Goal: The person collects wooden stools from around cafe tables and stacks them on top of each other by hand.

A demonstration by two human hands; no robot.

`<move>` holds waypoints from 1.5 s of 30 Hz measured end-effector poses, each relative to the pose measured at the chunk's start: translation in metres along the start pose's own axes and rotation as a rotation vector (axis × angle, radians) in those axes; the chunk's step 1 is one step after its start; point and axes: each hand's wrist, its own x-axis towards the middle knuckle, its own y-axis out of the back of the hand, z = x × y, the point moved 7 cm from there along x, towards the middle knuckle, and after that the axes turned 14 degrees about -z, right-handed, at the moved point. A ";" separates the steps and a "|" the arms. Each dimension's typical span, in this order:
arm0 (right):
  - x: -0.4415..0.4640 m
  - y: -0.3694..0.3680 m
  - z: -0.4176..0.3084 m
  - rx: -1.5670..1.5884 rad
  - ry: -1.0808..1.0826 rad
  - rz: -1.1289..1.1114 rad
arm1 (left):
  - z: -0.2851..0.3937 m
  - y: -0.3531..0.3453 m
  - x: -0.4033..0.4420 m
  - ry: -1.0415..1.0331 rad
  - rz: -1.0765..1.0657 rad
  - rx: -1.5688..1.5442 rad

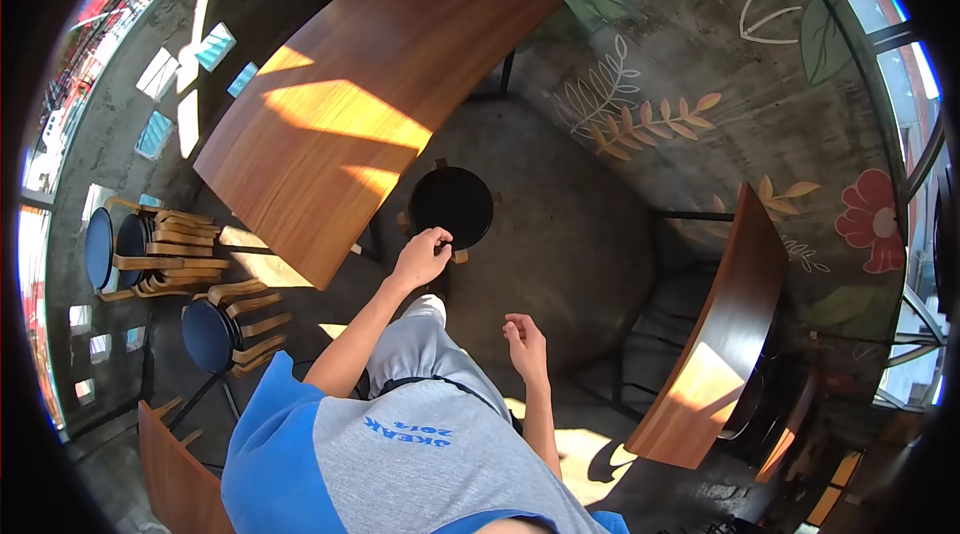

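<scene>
My left hand [424, 256] is stretched forward, its fingers loosely bent and apart, with nothing visible in it. In the view it overlaps the near edge of a round black-topped stool [452, 206] with light wooden legs; I cannot tell whether it touches. My right hand [526, 346] hangs in the air in front of my body on the right, fingers half curled, thumb apart, holding nothing I can see.
A long wooden table [380, 64] runs ahead on the left. Stacked stools [165, 249] and another blue-topped stool stack [210, 334] stand at the left. A second wooden table [715, 354] is at the right, before a painted wall [690, 54].
</scene>
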 end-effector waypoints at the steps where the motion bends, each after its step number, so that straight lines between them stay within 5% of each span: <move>1: 0.013 0.013 0.013 -0.121 -0.042 0.000 | 0.007 0.008 0.025 -0.003 0.005 0.169; 6: 0.075 0.072 0.065 -0.539 -0.155 -0.036 | -0.001 0.065 0.147 -0.049 0.233 0.458; 9: 0.133 0.089 0.147 -0.153 -0.110 -0.047 | -0.026 0.096 0.206 0.151 0.341 0.460; 10: 0.147 0.089 0.157 0.197 -0.244 -0.096 | -0.027 0.105 0.221 0.143 0.360 0.487; 13: 0.188 0.096 0.217 0.307 -0.533 -0.166 | -0.044 0.118 0.256 0.105 0.428 0.601; 17: 0.254 0.102 0.296 -0.262 -0.529 -0.401 | -0.035 0.122 0.271 0.164 0.386 0.769; 18: 0.281 0.097 0.334 -0.341 -0.337 -0.397 | -0.030 0.121 0.273 0.183 0.379 0.806; 19: 0.296 0.100 0.295 -0.440 -0.270 -0.429 | -0.029 0.121 0.278 0.193 0.365 0.847; 22: 0.343 0.104 0.236 -0.080 -0.296 -0.528 | -0.030 0.117 0.287 0.210 0.366 0.927; 26: 0.421 0.098 0.273 0.199 -0.509 -0.540 | -0.029 0.112 0.301 0.154 0.396 0.996; 30: 0.508 0.075 0.324 0.033 -0.633 -0.534 | -0.038 0.108 0.310 0.117 0.378 1.009; 34: 0.553 0.034 0.262 0.306 -0.814 -0.511 | -0.038 0.105 0.315 0.057 0.389 1.039; 37: 0.566 -0.022 0.258 0.706 -0.822 -0.333 | -0.045 0.105 0.315 0.091 0.375 1.078; 40: 0.578 -0.040 0.262 0.532 -0.827 -0.054 | -0.051 0.106 0.313 0.119 0.388 1.028; 45: 0.560 -0.033 0.243 0.641 -0.886 0.050 | -0.052 0.109 0.312 0.101 0.393 0.985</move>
